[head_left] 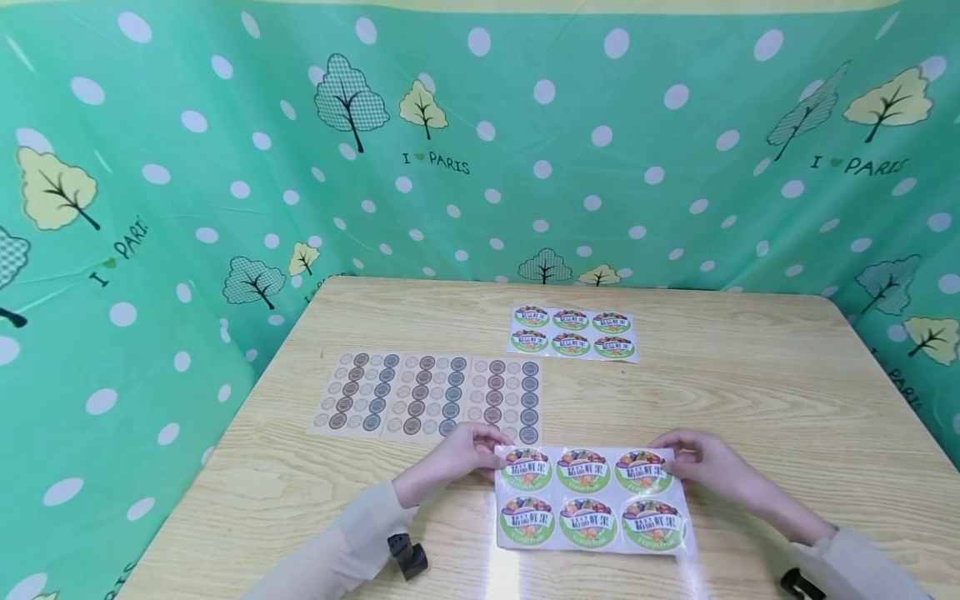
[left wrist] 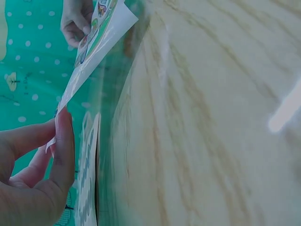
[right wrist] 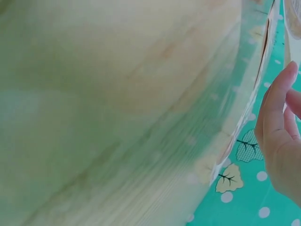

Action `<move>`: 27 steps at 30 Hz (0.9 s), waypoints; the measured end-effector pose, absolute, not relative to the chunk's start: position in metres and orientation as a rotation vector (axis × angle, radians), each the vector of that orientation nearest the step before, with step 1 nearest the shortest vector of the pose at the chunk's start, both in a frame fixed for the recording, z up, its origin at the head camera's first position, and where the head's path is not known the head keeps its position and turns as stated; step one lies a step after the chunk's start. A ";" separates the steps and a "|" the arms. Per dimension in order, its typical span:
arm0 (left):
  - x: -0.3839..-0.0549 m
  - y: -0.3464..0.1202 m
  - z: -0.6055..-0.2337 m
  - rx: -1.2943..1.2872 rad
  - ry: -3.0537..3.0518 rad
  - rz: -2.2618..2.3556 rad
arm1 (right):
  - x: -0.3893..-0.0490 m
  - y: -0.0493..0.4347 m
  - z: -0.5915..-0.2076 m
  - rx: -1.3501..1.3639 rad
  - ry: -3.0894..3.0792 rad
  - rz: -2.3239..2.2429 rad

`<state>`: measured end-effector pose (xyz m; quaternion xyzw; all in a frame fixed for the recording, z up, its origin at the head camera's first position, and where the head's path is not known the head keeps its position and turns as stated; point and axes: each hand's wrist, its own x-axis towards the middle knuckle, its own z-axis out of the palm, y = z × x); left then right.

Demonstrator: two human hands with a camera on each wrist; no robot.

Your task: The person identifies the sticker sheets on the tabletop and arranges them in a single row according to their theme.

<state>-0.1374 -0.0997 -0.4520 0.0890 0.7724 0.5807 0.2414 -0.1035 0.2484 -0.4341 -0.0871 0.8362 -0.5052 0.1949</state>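
A white sticker sheet with several oval fruit labels is stretched between both hands near the table's front. My left hand pinches its upper left corner between thumb and fingers; in the left wrist view the sheet slants up from that pinch, raised off the tabletop. On the other side, my right hand pinches the upper right edge. Only part of the right hand shows at the right wrist view's border, with a strip of the sheet above its fingertips.
Brown sheets of small round stickers lie side by side left of centre on the wooden table. Behind them lies another fruit-label sheet. A green dotted curtain hangs along the back and sides.
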 end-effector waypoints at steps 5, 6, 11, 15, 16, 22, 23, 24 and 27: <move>-0.140 -0.097 -0.451 0.201 2.109 1.611 | -0.105 0.251 -0.429 -0.204 2.326 -1.441; -0.141 -0.096 -0.451 0.196 2.107 1.616 | -0.105 0.252 -0.428 -0.196 2.324 -1.444; -0.144 -0.092 -0.449 0.179 2.091 1.645 | -0.106 0.255 -0.428 -0.147 2.342 -1.447; -0.148 -0.089 -0.449 0.186 2.049 1.695 | -0.107 0.258 -0.428 -0.090 2.349 -1.470; -0.149 -0.088 -0.449 0.182 2.038 1.708 | -0.108 0.259 -0.428 -0.081 2.344 -1.482; -0.153 -0.080 -0.447 0.114 2.026 1.731 | -0.112 0.264 -0.426 -0.045 2.345 -1.519; -0.153 -0.079 -0.447 0.115 2.033 1.728 | -0.112 0.265 -0.426 -0.039 2.347 -1.523; -0.154 -0.078 -0.446 0.113 2.038 1.728 | -0.113 0.266 -0.425 -0.032 2.349 -1.526; -0.156 -0.074 -0.444 0.103 2.063 1.718 | -0.114 0.268 -0.425 -0.019 2.355 -1.533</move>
